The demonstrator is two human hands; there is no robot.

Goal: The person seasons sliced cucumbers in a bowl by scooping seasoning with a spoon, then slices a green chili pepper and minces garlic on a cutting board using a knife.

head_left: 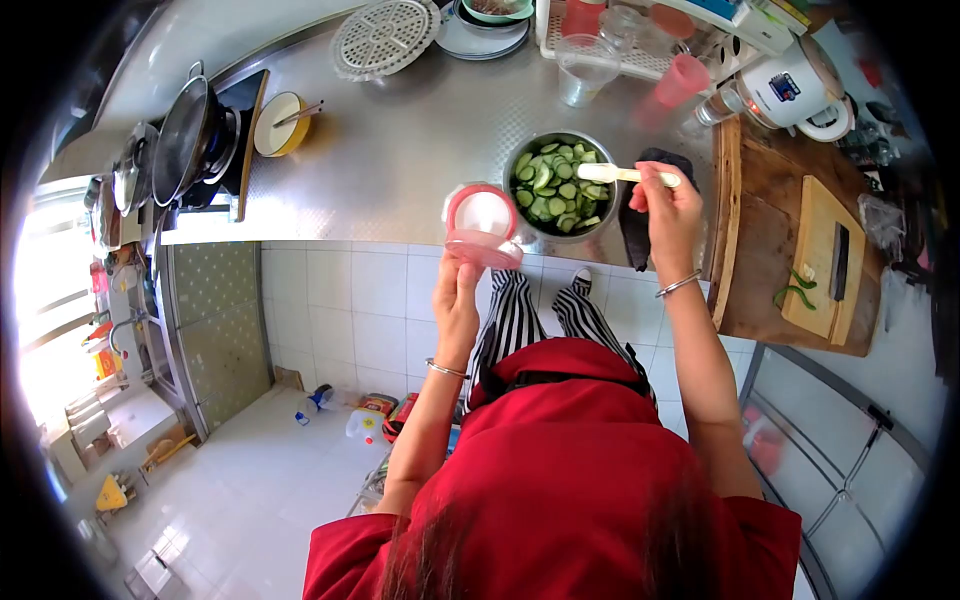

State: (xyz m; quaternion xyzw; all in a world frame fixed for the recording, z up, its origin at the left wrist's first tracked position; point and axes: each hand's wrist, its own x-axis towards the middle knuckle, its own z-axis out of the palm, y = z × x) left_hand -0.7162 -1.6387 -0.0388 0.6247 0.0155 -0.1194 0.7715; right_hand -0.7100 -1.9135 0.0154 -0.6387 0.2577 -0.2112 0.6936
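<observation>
My left hand grips a small clear container with a red rim and an open lid; white contents show inside. It is at the counter's front edge, left of a metal bowl. Sliced cucumber fills much of this bowl. Between its fingers my right hand holds a pale spoon level, its head over the bowl's right side. Whether the spoon carries anything is too small to tell. A dark cloth lies beneath and beside the right hand.
A yellow bowl with chopsticks and a pan on the stove stand left. Behind are a steamer rack and clear cup. Right are a white kettle and a cutting board with a knife and green peppers.
</observation>
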